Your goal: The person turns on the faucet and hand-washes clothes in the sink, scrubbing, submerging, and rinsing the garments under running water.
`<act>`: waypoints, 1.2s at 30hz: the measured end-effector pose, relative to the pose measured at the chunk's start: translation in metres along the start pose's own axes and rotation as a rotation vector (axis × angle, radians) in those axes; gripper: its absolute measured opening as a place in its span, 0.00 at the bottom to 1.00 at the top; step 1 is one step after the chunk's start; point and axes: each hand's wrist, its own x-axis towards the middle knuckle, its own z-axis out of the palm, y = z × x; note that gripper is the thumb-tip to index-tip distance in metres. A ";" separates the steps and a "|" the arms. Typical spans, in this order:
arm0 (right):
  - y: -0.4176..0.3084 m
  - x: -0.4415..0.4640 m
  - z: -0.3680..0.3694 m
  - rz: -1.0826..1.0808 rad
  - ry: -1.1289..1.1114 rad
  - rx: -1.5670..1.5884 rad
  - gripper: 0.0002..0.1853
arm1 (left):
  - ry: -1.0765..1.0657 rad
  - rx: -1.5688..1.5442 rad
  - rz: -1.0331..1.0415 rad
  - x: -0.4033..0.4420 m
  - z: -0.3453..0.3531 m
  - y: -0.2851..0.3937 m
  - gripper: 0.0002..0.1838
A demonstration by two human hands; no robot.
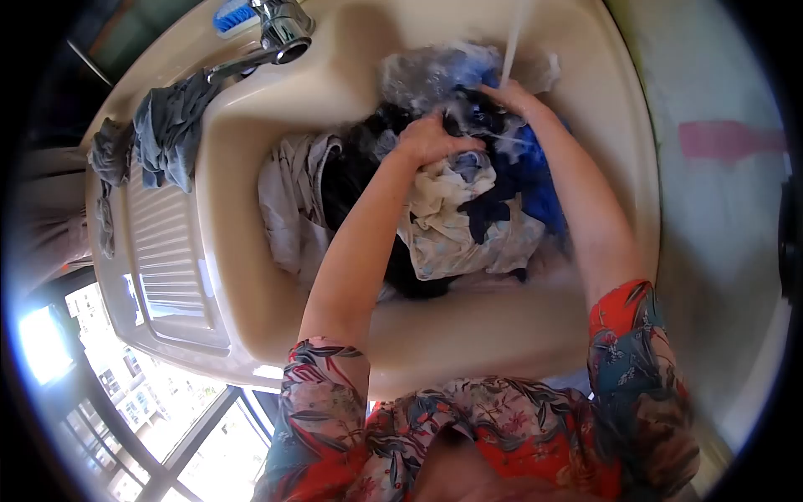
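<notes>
A heap of wet laundry lies in the beige sink basin [326, 92]. My left hand [431, 140] is closed on wet dark cloth [473, 113], its thumb stretched to the right and its fingertips partly hidden. On the same dark cloth, from the right, my right hand [512, 99] has its fingers bent in, their tips hidden by cloth and water. Just below the hands is a cream patterned garment [452, 247]. A blue cloth [544, 197] lies under my right forearm, and a pale grey garment [288, 201] is at the basin's left side.
A stream of water [512, 42] falls beside my right hand, near a clear wet plastic-like sheet [435, 71]. A chrome faucet [283, 33] and a blue brush [234, 15] sit at the top left. Grey cloths [171, 125] hang over the ribbed washboard [167, 251].
</notes>
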 end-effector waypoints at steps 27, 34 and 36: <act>0.008 -0.104 0.072 -0.136 0.215 -0.036 0.14 | 0.052 0.057 0.011 -0.039 0.055 0.027 0.20; -0.065 -0.098 -0.055 -0.300 -0.233 -0.358 0.17 | 0.036 0.325 0.225 -0.046 0.001 0.039 0.28; -0.070 -0.090 -0.081 -0.222 0.134 -0.336 0.21 | 0.275 0.416 0.348 -0.039 -0.016 0.023 0.36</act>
